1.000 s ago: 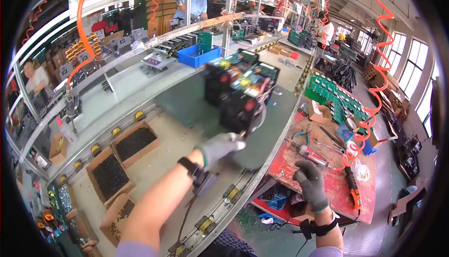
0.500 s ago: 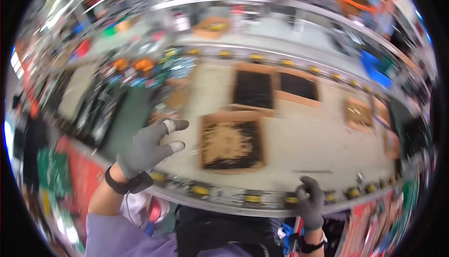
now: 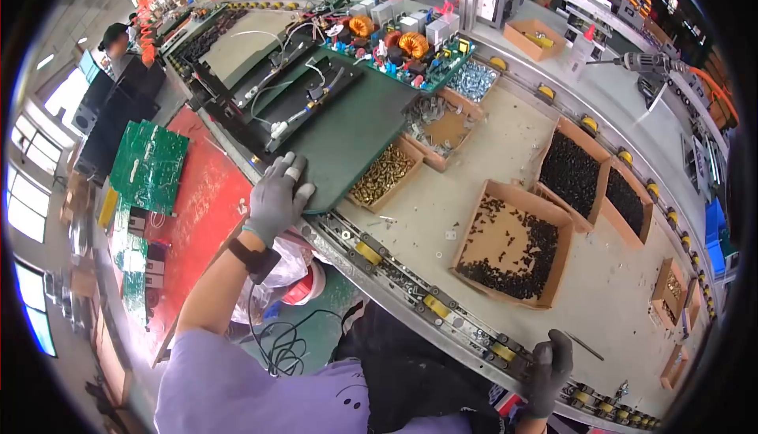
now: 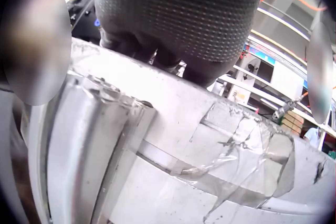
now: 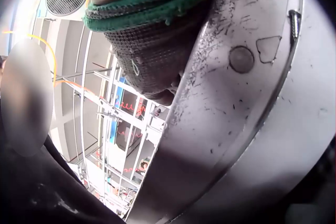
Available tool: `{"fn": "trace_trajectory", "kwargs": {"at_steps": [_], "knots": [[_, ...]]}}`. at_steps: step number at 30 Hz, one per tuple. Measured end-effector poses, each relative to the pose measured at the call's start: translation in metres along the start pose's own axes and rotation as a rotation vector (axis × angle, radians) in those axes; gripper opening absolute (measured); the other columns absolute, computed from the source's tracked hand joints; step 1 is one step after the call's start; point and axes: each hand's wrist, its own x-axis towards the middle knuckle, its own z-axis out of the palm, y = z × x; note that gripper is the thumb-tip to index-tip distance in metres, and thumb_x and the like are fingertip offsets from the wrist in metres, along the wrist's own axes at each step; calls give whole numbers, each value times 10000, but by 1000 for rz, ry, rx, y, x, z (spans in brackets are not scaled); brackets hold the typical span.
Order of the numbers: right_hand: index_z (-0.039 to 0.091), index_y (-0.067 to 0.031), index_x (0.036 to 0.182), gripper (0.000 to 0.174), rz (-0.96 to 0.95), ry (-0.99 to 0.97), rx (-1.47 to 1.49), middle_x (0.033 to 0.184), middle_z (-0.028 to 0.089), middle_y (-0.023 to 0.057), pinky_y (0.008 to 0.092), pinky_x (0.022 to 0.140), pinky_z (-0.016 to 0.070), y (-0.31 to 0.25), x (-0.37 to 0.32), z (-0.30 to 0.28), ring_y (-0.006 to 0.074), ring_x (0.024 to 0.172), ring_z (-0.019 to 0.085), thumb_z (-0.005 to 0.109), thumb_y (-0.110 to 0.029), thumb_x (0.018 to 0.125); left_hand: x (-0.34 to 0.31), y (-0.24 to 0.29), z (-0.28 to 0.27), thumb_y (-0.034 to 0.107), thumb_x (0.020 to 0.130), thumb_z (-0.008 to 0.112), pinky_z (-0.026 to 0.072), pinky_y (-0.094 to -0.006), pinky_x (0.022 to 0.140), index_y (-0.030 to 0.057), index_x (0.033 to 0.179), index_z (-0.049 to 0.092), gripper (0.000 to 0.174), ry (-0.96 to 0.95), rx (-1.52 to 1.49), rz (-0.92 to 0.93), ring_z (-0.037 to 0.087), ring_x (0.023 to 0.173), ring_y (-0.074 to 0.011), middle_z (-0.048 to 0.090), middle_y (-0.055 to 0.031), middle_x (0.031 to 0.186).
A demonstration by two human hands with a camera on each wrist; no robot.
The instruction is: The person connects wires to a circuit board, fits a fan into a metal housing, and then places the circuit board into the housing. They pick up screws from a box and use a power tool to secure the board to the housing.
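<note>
In the head view my left hand (image 3: 276, 201), in a grey glove with pale fingertips, rests at the near corner of a dark green board (image 3: 355, 130) on the conveyor, its fingers extended along the edge. The left wrist view shows the gloved left hand (image 4: 178, 24) above the metal rail (image 4: 173, 103). On the board lie black frames with wires (image 3: 296, 106) and a circuit board with orange coils (image 3: 412, 45). My right hand (image 3: 547, 371), also gloved, is at the near rail with loosely bent fingers and holds nothing visible. A thin dark rod (image 3: 584, 345) lies just beyond it.
Cardboard trays of black screws (image 3: 517, 244) and a box of brass-coloured screws (image 3: 384, 175) stand on the conveyor. Roller rails (image 3: 434, 305) run along both sides. Green circuit boards (image 3: 146, 157) lie on a red table (image 3: 201, 189) at the left. Cables (image 3: 280, 347) hang below.
The head view has swung left, away from the black electronic unit near my left hand. My left hand has come to the green board's edge; my right hand has moved to the near rail.
</note>
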Motion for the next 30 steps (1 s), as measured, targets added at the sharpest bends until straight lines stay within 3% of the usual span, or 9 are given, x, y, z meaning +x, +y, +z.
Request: {"fn": "trace_trajectory", "kwargs": {"at_steps": [3,12,14,17,22,24,26,28,30], "knots": [[551,36,1135,320,-44,62,-65,679,557,29,258,590,429,-11,2,4,104,629,517,570,-194,914,-3,14,-3,334,873,612,490,-444,932,67,1315,536,523,-13,27,-55,556,1171,-398,532,-219,1340],[551,37,1132,313,59,21,52,757,516,25,259,697,403,-30,2,5,104,734,477,553,-201,929,-24,86,-19,353,844,637,492,-452,913,36,1305,528,570,-34,30,-61,581,1102,-414,539,-244,1308],[550,36,1133,300,43,31,63,734,529,27,253,660,412,-30,3,6,98,700,489,563,-171,917,-35,106,-14,375,806,661,506,-451,858,55,1268,532,577,9,61,-7,570,1073,-377,517,-188,1299],[558,36,1124,269,-20,40,39,720,550,34,253,633,431,-27,5,8,99,675,512,569,-109,898,-48,146,-20,355,775,716,514,-448,860,43,1248,583,583,4,-115,26,597,1044,-414,562,-247,1242],[595,17,1091,290,-350,-46,-83,789,613,91,307,684,484,-45,8,41,195,717,593,606,36,801,-81,194,-32,319,777,725,519,-419,842,57,1173,635,483,-24,-295,275,614,1023,-397,609,-199,1174],[577,7,1131,363,-542,-217,-195,845,621,122,350,685,490,-79,14,50,266,748,599,695,-58,793,-89,196,-28,302,793,717,518,-403,848,58,1161,645,448,-81,-412,389,618,1026,-395,620,-186,1158],[561,0,1162,440,-633,-223,-201,890,619,139,368,697,488,-93,19,63,297,789,595,731,-136,780,-94,189,-13,228,804,725,526,-380,723,110,1044,676,271,-219,-999,697,634,901,-288,637,-124,1003],[545,-7,1193,525,-725,-226,-218,936,617,157,386,709,487,-103,21,71,327,830,590,768,-214,766,-116,166,-25,139,829,712,508,-334,690,76,1015,679,199,-395,-1284,300,637,833,-208,649,-82,889],[509,-11,1248,667,-740,-238,-245,1018,605,186,419,769,474,-110,20,73,361,928,568,778,-351,740,-123,159,-28,149,925,600,500,-306,684,11,1003,664,171,116,-1336,-334,608,761,-139,635,-29,837]]}}
